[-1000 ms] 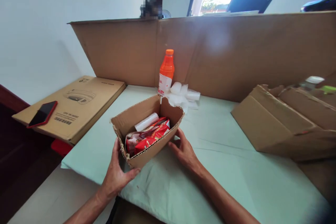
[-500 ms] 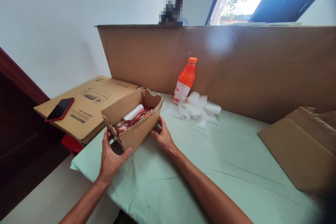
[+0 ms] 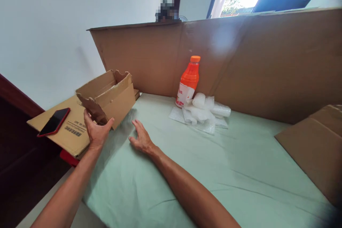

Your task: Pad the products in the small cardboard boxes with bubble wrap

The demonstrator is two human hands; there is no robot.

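cardboard box (image 3: 108,96) raised off the counter (image 3: 213,164), left hand (image 3: 96,132) grasping its near corner from below to bear it; right hand (image 3: 141,139) flat, fingers released.

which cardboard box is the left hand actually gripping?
The small open-topped cardboard box with torn edges, lifted by the left hand at its near corner. The flat printed box lies under the red phone; the box at right is untouched.
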